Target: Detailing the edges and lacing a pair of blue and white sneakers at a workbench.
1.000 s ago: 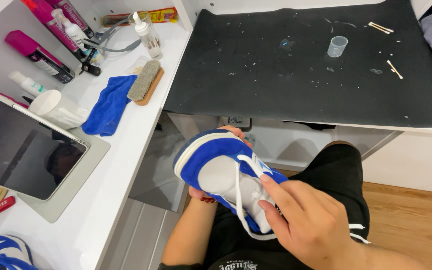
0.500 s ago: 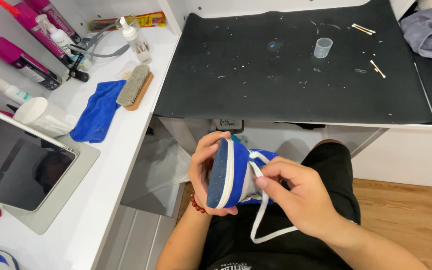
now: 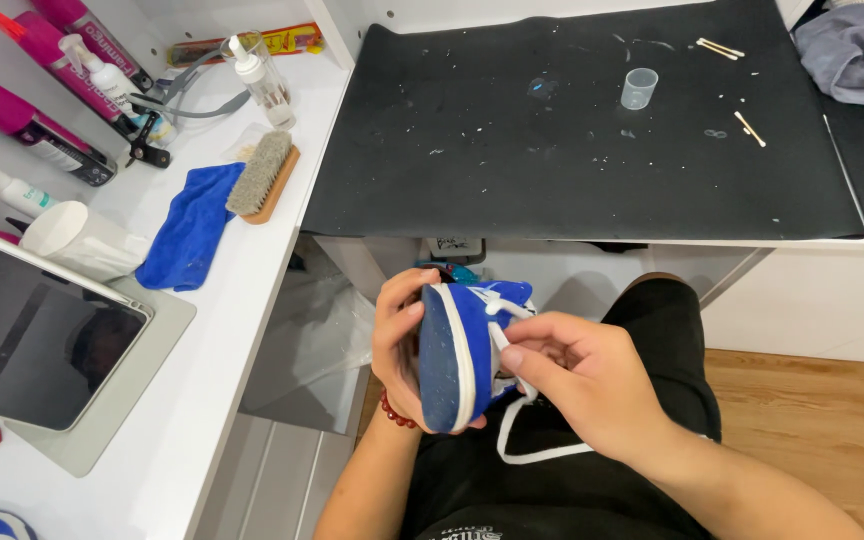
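Over my lap I hold a blue and white sneaker (image 3: 462, 350), turned so its blue sole faces me. My left hand (image 3: 400, 345) grips it from the sole side, a red bead bracelet on the wrist. My right hand (image 3: 577, 385) is closed on the white shoelace (image 3: 527, 440), which loops down below the shoe. The upper of the shoe is mostly hidden behind the sole and my fingers.
A black mat (image 3: 592, 130) covers the desk ahead, with a small clear cup (image 3: 638, 88) and cotton swabs (image 3: 749, 128). On the white counter at left lie a wooden brush (image 3: 263, 177), a blue cloth (image 3: 190, 225), spray bottles, a paper cup and a tablet (image 3: 32, 345). A grey cloth (image 3: 857, 50) sits far right.
The sneaker has been turned from upper facing me to sole facing me. My left hand has come around onto the sole, and my right hand has drawn the lace out.
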